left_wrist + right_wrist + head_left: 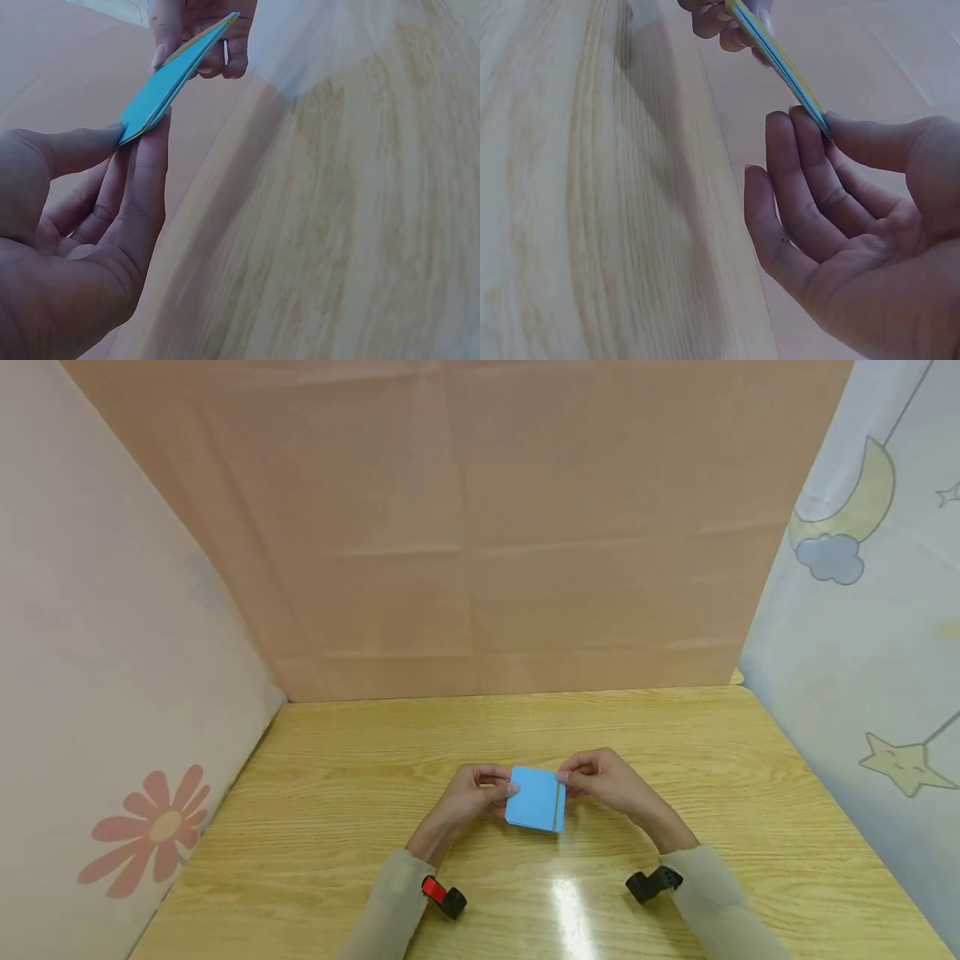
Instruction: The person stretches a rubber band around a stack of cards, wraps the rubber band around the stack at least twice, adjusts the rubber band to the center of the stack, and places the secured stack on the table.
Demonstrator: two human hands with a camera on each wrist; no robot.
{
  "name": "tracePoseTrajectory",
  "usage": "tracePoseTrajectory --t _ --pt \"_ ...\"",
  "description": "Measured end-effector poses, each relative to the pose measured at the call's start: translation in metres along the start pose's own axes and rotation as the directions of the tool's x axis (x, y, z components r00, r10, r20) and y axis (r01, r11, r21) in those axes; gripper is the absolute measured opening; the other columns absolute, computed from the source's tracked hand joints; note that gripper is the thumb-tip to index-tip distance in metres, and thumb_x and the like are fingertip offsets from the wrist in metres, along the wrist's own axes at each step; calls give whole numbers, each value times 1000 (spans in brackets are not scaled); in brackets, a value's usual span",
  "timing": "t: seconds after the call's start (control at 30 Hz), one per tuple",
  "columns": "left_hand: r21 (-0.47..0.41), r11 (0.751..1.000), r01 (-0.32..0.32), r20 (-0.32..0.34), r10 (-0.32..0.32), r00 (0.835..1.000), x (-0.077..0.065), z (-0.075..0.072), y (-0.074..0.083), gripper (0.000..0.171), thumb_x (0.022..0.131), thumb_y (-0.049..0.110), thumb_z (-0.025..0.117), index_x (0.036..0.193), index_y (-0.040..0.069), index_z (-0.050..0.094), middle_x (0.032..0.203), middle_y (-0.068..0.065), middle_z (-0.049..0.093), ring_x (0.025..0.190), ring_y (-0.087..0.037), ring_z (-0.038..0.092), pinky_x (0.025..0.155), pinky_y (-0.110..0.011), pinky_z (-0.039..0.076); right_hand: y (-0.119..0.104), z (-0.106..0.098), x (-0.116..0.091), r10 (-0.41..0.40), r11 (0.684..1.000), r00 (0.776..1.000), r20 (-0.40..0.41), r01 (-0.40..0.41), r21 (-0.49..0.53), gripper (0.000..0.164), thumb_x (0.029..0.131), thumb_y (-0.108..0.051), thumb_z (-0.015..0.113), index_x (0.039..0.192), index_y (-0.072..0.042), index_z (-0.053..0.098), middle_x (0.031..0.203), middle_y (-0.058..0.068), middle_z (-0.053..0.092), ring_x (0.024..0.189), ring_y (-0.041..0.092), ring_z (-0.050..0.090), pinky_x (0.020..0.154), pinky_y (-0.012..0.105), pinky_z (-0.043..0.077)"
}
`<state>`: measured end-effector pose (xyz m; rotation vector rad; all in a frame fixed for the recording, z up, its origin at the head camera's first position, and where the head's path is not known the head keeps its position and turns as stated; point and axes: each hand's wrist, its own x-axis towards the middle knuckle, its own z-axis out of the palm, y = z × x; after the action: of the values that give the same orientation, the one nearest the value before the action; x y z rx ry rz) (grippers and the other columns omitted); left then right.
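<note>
A small, square blue notebook (534, 798) with rounded corners is held up above the table between both hands. A narrow yellow-green band runs down near its right edge. On its left side, my left hand (467, 795) pinches it between thumb and fingers. The right hand (609, 783) pinches the upper right edge, thumb in front and fingers behind. Seen edge-on in the right wrist view, the notebook (780, 67) shows several thin layers pressed together. In the left wrist view its blue cover (161, 90) slants away from the left thumb.
The wood-grain table (360, 752) lies under the hands. A brown-orange sheet (465, 543) stands behind it. Pale cloth walls (135, 635) flank both sides, the right one bearing a moon (873, 485) and a star. A black device sits on each wrist.
</note>
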<state>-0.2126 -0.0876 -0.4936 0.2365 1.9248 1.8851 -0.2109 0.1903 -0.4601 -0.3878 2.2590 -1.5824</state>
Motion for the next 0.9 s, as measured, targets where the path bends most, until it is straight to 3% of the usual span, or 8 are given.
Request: tracePoseTrajectory --t 0.13,0.37,0.5,0.73,0.9 --pt "-10 1000 -14 0 14 1000 1 0 -2 37 101 15 72 134 -3 68 102 -4 79 81 -10 74 74 -28 66 -1 0 3 -2 1000 1000 -17 2 8 27 105 -21 66 112 5 73 99 12 78 90 26 77 86 46 67" --pt "-47 999 11 -7 -11 1000 3 1 -5 30 100 15 73 122 -7 73 100 -7 82 80 -10 77 76 -31 67 1 0 5 12 1000 999 -34 -11 19 26 105 -20 67 112 4 73 98 12 79 85 19 77 87 46 67" --pt "-52 998 27 -10 -28 1000 3 1 -5 28 100 12 73 121 -7 73 96 -4 82 79 -10 77 75 -32 67 1 -2 5 10 1000 1000 -22 -10 19 27 105 -19 67 113 5 74 99 12 79 86 21 77 88 48 67" --pt "-94 996 8 -31 -11 999 4 0 -1 24 99 7 73 117 -9 74 93 -12 82 75 -14 78 70 -31 68 -4 -12 12 -2 1000 1000 17 2 0 27 103 -20 69 116 3 76 105 16 80 94 27 79 91 52 65" --pt "-91 996 3 -23 -5 1000 3 -4 1 26 98 6 74 118 -10 74 89 -8 81 72 -12 78 67 -29 67 -9 -19 19 -1 1000 995 96 2 -9 27 101 -21 72 113 3 79 106 19 81 96 33 80 93 54 64"
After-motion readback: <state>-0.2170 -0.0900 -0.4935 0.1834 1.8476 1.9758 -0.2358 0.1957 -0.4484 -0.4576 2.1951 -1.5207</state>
